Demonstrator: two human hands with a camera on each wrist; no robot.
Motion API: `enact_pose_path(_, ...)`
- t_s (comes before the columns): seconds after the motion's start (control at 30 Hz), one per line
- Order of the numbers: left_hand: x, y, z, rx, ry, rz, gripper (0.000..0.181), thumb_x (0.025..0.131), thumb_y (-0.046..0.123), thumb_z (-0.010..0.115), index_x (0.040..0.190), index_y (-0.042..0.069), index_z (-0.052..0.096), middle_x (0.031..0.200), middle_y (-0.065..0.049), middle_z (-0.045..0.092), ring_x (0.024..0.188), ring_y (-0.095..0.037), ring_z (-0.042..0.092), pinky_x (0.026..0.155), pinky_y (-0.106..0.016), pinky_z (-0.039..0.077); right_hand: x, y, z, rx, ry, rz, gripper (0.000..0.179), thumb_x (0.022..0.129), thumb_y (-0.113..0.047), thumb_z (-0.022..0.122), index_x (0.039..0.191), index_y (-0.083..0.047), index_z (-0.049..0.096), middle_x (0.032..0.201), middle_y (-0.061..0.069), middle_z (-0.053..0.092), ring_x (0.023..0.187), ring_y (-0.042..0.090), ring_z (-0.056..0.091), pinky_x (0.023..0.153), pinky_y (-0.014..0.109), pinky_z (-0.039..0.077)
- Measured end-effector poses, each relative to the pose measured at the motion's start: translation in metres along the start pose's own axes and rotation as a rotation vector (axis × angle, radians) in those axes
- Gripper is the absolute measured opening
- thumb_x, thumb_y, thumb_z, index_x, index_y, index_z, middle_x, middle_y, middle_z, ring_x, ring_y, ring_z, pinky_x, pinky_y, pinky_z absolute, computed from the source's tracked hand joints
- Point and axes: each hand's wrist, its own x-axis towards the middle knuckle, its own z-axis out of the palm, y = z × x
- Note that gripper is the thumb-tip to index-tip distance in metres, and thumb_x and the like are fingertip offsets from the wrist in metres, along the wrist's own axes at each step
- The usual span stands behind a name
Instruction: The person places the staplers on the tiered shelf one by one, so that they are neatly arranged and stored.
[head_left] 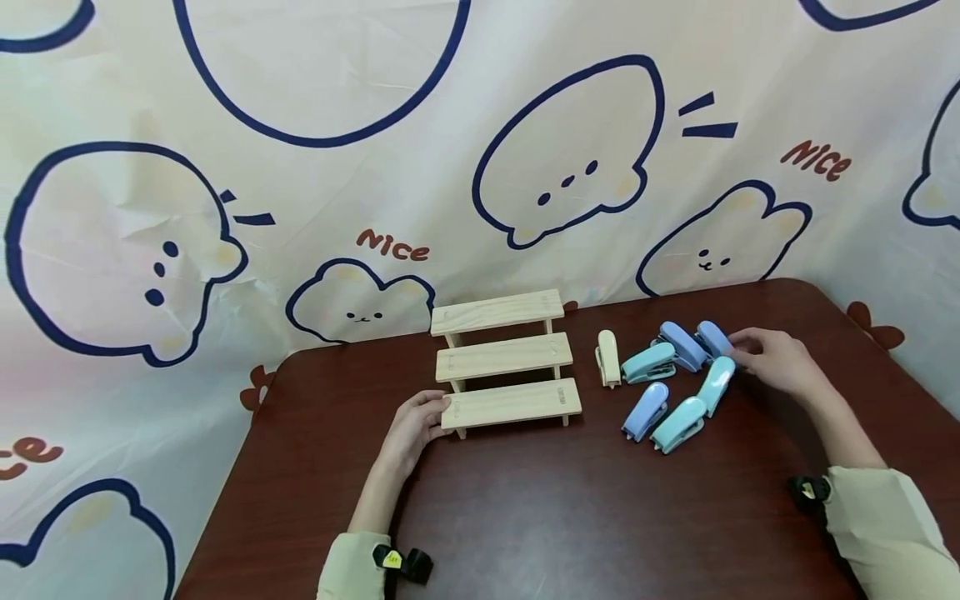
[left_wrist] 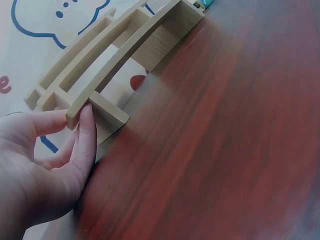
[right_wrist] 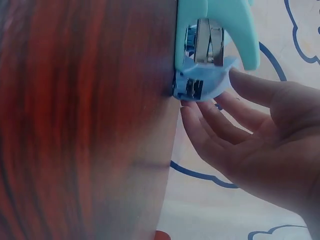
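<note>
A three-tier wooden step rack (head_left: pixel 504 358) stands at the back middle of the table. My left hand (head_left: pixel 414 429) pinches the left end of its lowest step, thumb and fingertips at the board's edge in the left wrist view. To the right of the rack, my right hand (head_left: pixel 776 360) is at the rearmost right blue stapler (head_left: pixel 712 340). In the right wrist view, the thumb touches one side of this blue stapler (right_wrist: pixel 212 82) and the fingertips meet its other side. A mint stapler (head_left: pixel 716 385) lies just in front of it, partly hiding it in the right wrist view.
Beside the rack lies a cream stapler (head_left: pixel 609 358). Grouped near it are a teal stapler (head_left: pixel 648 362), another blue stapler (head_left: pixel 681 345), a periwinkle stapler (head_left: pixel 645 411) and a second mint stapler (head_left: pixel 678 423). A patterned cloth (head_left: pixel 360 183) hangs behind the dark wooden table (head_left: pixel 570 517).
</note>
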Motion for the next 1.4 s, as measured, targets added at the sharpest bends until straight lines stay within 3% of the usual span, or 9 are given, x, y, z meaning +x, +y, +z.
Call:
enact_pose_path(0.13,-0.001,-0.002,0.0,0.004,0.01,-0.007,0.034,0.1,0.01,0.063,0.128,-0.008,0.055,0.106,-0.011,0.064,0.083,-0.016,0.066,0.07,-0.028,0.058,0.0,-0.001,0.003,-0.048,-0.021,-0.024,0.04,0.102,-0.013,0.063,0.125,0.019,0.057,0.095,0.025,0.068,0.075,0.026,0.06,0.064,0.036,0.051)
enact_pose_path(0.23,-0.002,-0.002,0.0,0.006,0.022,-0.004,0.03,0.1,0.009,0.064,0.124,-0.007,0.056,0.104,-0.011,0.064,0.082,-0.016,0.066,0.069,-0.028,0.058,0.0,-0.004,0.006,-0.082,-0.039,-0.018,0.044,0.101,-0.012,0.062,0.128,0.021,0.053,0.109,0.037,0.063,0.088,0.041,0.06,0.075,0.053,0.056)
enact_pose_path(0.37,-0.002,-0.002,0.002,0.0,0.036,0.009,0.023,0.099,0.009,0.065,0.117,-0.005,0.058,0.101,-0.011,0.065,0.081,-0.016,0.067,0.07,-0.028,0.058,0.001,-0.008,0.008,-0.102,-0.032,-0.008,0.047,0.101,-0.009,0.061,0.13,0.024,0.048,0.124,0.047,0.053,0.106,0.056,0.056,0.089,0.071,0.049)
enact_pose_path(0.57,-0.003,0.0,0.004,-0.003,0.037,0.021,0.021,0.1,0.009,0.065,0.114,-0.004,0.059,0.1,-0.01,0.065,0.082,-0.016,0.067,0.07,-0.029,0.058,0.001,-0.014,0.012,-0.085,0.017,-0.028,0.039,0.099,-0.003,0.061,0.124,0.025,0.053,0.115,0.045,0.059,0.101,0.054,0.061,0.086,0.067,0.053)
enact_pose_path(0.87,-0.002,-0.001,0.004,-0.009,0.036,0.021,0.02,0.1,0.009,0.066,0.113,-0.004,0.06,0.099,-0.01,0.065,0.08,-0.016,0.066,0.068,-0.028,0.058,-0.004,-0.018,0.009,-0.066,0.057,0.01,0.036,0.096,0.001,0.061,0.121,0.026,0.054,0.111,0.045,0.06,0.089,0.048,0.063,0.074,0.057,0.06)
enact_pose_path(1.03,-0.002,-0.002,0.004,-0.012,0.033,0.015,0.02,0.1,0.008,0.065,0.114,-0.004,0.059,0.099,-0.01,0.066,0.08,-0.016,0.066,0.067,-0.028,0.057,-0.007,-0.017,0.008,-0.071,0.164,0.001,0.037,0.095,0.0,0.062,0.117,0.029,0.055,0.104,0.044,0.062,0.084,0.046,0.063,0.067,0.055,0.059)
enact_pose_path(1.13,-0.002,-0.002,0.004,-0.012,0.034,0.009,0.021,0.099,0.008,0.065,0.114,-0.004,0.059,0.098,-0.009,0.066,0.08,-0.016,0.066,0.067,-0.028,0.057,-0.008,-0.018,0.006,-0.068,0.231,-0.007,0.036,0.095,0.0,0.064,0.114,0.029,0.056,0.1,0.042,0.064,0.08,0.045,0.063,0.06,0.047,0.057)
enact_pose_path(1.33,-0.002,0.0,0.004,-0.017,0.033,0.016,0.019,0.099,0.007,0.065,0.112,-0.005,0.06,0.098,-0.01,0.065,0.079,-0.017,0.066,0.067,-0.028,0.057,-0.011,-0.034,-0.001,-0.006,0.288,0.036,0.039,0.099,-0.005,0.064,0.122,0.026,0.056,0.11,0.043,0.063,0.09,0.052,0.066,0.066,0.049,0.061)
enact_pose_path(1.4,-0.002,0.0,0.004,-0.022,0.034,0.019,0.018,0.098,0.007,0.064,0.111,-0.005,0.061,0.097,-0.01,0.065,0.078,-0.017,0.065,0.066,-0.028,0.057,-0.012,-0.042,-0.005,0.024,0.294,0.056,0.041,0.101,-0.009,0.064,0.125,0.024,0.055,0.114,0.043,0.062,0.093,0.051,0.067,0.065,0.04,0.062)
